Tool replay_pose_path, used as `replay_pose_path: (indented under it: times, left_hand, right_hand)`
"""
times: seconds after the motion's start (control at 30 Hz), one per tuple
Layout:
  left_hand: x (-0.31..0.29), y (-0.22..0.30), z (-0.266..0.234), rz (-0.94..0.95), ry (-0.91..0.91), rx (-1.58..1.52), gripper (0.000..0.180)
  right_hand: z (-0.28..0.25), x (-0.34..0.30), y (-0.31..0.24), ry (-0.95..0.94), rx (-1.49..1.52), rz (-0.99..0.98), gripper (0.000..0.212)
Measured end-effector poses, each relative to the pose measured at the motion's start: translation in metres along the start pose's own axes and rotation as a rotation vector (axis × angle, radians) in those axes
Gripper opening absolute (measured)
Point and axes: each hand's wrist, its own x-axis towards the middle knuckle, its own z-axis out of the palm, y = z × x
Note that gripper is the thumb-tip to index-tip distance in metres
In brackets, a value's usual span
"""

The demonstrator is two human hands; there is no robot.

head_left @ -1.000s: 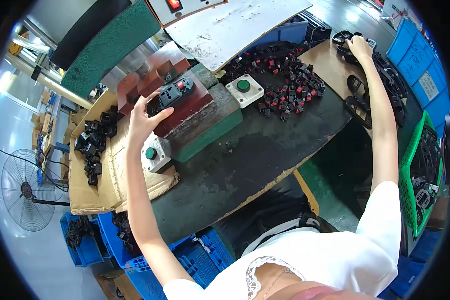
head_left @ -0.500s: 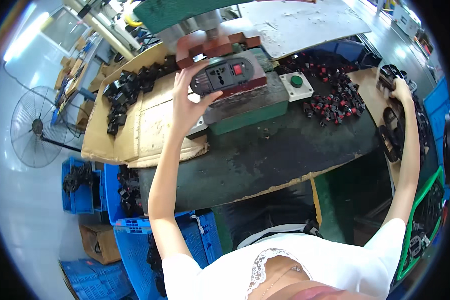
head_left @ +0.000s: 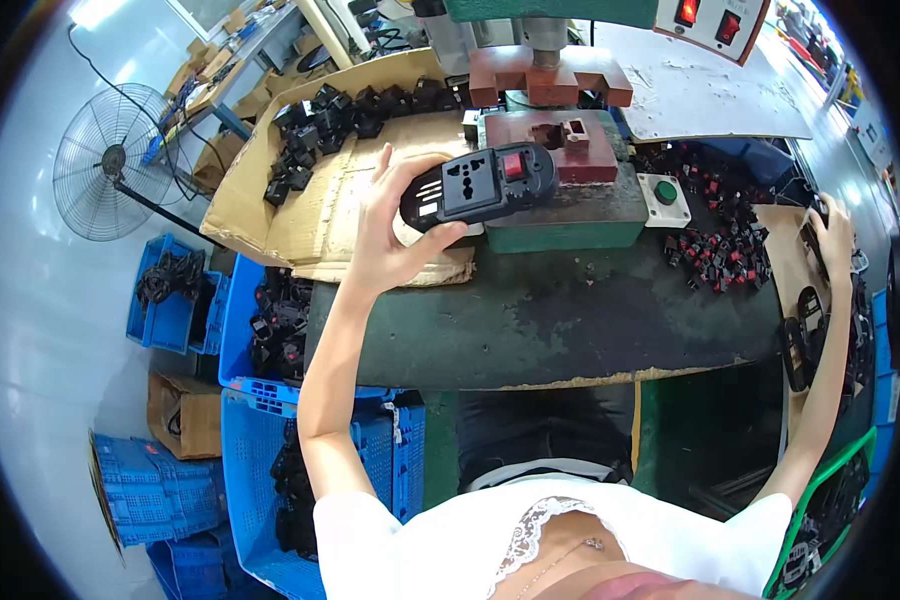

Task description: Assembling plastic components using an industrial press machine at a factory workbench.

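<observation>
My left hand grips the left end of a black oval power socket between thumb and fingers. Its face carries socket slots and a red rocker switch, and it is held above the table, in front of a red fixture block. Far to the right, my right hand is closed on a black plastic shell, partly hidden by the fingers. Below that hand, more black oval shells lie on cardboard.
A press with a notched red upper block stands over the fixture. Beside it sits a green push button. Small black-and-red switches lie heaped at right. Black parts fill a cardboard tray. Blue crates stand at left.
The view has shifted, showing more of the press. My left hand with the socket has moved away from the fixture, leaving its top uncovered. My right hand stays among the shells.
</observation>
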Motion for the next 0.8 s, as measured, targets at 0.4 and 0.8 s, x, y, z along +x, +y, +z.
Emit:
replay_pose_path:
  times: [0.4,0.8]
  left_hand:
    - [-0.007,0.003,-0.005,0.098,0.015,0.170,0.056]
    - [-0.026,-0.002,-0.036,0.080,0.128,0.351,0.057]
  right_hand:
    - [-0.079,-0.029,-0.255,0.284,0.307,-1.024,0.045]
    - [-0.039,-0.024,-0.342,0.264,0.472,-1.145,0.051]
